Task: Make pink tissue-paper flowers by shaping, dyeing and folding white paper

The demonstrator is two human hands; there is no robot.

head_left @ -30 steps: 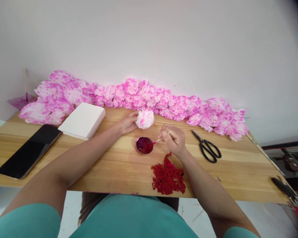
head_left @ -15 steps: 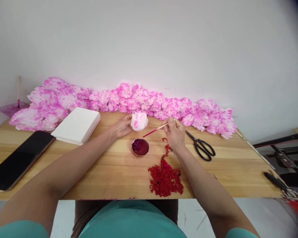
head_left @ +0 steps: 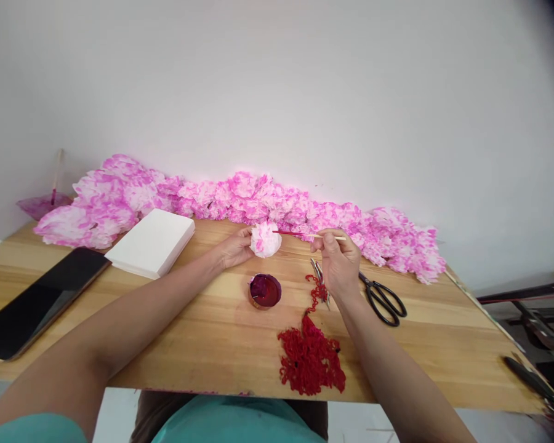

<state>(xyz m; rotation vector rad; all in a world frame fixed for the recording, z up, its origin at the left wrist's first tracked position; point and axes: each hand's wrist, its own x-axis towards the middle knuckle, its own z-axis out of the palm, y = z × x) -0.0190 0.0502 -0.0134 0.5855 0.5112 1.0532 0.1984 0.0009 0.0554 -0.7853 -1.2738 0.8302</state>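
Note:
A white paper flower (head_left: 265,240) with pink patches is held up by my left hand (head_left: 238,247), whose fingers are closed on its left side. My right hand (head_left: 339,258) pinches a thin wooden stick (head_left: 300,234) with a red-stained end. That stained tip lies against the front of the flower. Below the flower stands a small round cup (head_left: 264,291) of dark red liquid. Under my right hand a red yarn-like bundle (head_left: 310,360) lies on the table, near several thin pale pieces (head_left: 317,267) that are partly hidden.
A long heap of pink and white paper flowers (head_left: 249,197) lines the wall. On the wooden table (head_left: 198,344) lie a white paper stack (head_left: 152,240), a black phone (head_left: 44,301), black-handled scissors (head_left: 384,301) and another black-handled tool (head_left: 529,375) at the right edge.
The stick in my right hand has moved up from above the cup, and its red tip now meets the flower. The view has tilted slightly, so everything sits lower.

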